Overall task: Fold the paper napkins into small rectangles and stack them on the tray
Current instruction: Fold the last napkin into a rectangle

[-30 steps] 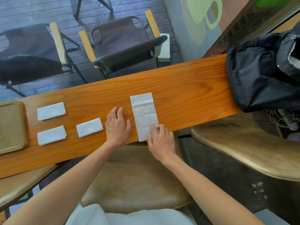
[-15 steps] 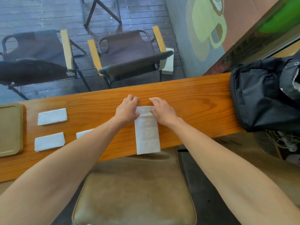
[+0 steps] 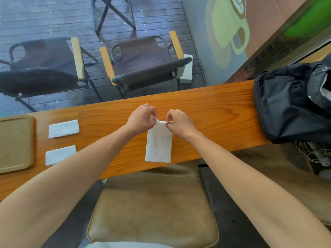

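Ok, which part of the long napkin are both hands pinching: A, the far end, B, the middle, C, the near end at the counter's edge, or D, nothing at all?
A: the left hand and right hand each pinch a corner at the far end of the long napkin, lifting it off the counter.

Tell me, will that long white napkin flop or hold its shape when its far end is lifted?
Probably floppy: the napkin curls where the left hand and right hand pinch its far corners. It looks very light, likely to slide easily on the wooden counter. Thin paper may tear if tugged hard.
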